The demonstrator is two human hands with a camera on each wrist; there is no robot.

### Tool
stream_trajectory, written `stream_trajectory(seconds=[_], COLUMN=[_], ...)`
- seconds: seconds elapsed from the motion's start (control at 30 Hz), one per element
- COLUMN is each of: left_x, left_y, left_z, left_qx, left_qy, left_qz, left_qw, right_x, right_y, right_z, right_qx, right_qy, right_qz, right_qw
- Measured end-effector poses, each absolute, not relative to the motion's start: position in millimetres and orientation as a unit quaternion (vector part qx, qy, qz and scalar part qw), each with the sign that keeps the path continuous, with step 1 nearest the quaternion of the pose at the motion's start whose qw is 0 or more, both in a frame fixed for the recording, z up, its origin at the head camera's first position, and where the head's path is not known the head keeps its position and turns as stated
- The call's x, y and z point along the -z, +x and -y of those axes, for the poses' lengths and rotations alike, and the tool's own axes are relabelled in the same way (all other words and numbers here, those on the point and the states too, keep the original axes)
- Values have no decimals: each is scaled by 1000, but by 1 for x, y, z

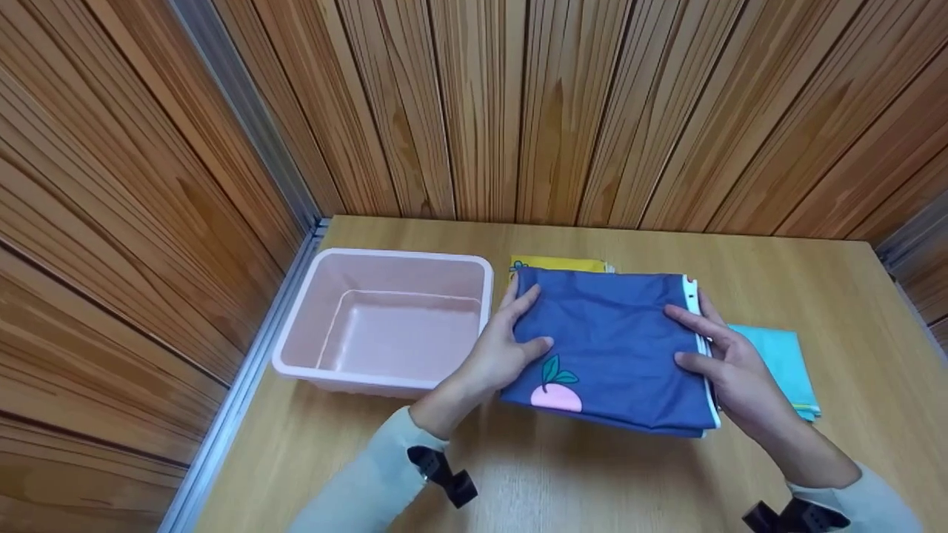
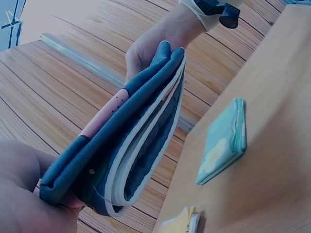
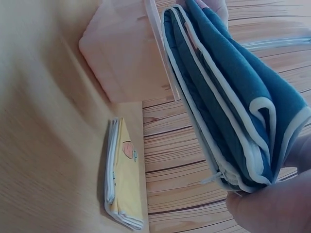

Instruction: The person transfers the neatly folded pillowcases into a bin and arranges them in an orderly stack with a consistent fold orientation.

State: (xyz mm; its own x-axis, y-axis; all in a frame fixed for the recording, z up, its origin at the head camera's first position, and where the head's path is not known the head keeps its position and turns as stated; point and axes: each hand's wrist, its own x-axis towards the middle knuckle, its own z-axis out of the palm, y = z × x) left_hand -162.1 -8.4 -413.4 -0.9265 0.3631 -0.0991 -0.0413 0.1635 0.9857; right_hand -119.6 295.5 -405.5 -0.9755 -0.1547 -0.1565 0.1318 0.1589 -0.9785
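Observation:
A folded navy cloth (image 1: 607, 348) with white edging and a pink fruit print is held up over the table between both hands. My left hand (image 1: 500, 352) grips its left side, thumb on the top face. On the opposite side, my right hand (image 1: 729, 363) holds the white-trimmed edge, with thumb and a finger over the top. Both wrist views show the cloth's stacked layers (image 2: 150, 136) from the side, clear of the tabletop. Some fingers are hidden beneath the cloth.
A pink plastic basin (image 1: 381, 381) stands on the table to the left, with nothing in it. Behind the navy cloth lies a folded yellow cloth (image 3: 127, 179), and a folded turquoise cloth (image 1: 778, 363) lies to the right. Wood-panelled walls (image 1: 489, 111) enclose the back and left.

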Motion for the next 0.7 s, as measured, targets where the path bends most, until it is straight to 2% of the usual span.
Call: stream_trajectory(seconds=[0.3,0.53,0.7], left_x=[405,398,397], left_y=[-168,-170,-174], left_z=[15,27,39], left_qx=[-641,-654,-651], left_qy=[93,41,71], left_qz=[-745,-731,-737], left_qw=[161,191,169], right_x=[396,392,390], right_y=[-126,-134,-138], right_z=[-287,-275,-263], right_qx=[640,631,632], right_qy=[-5,-3,-15], right_qz=[-759,-766,-766], right_qw=[116,118,117])
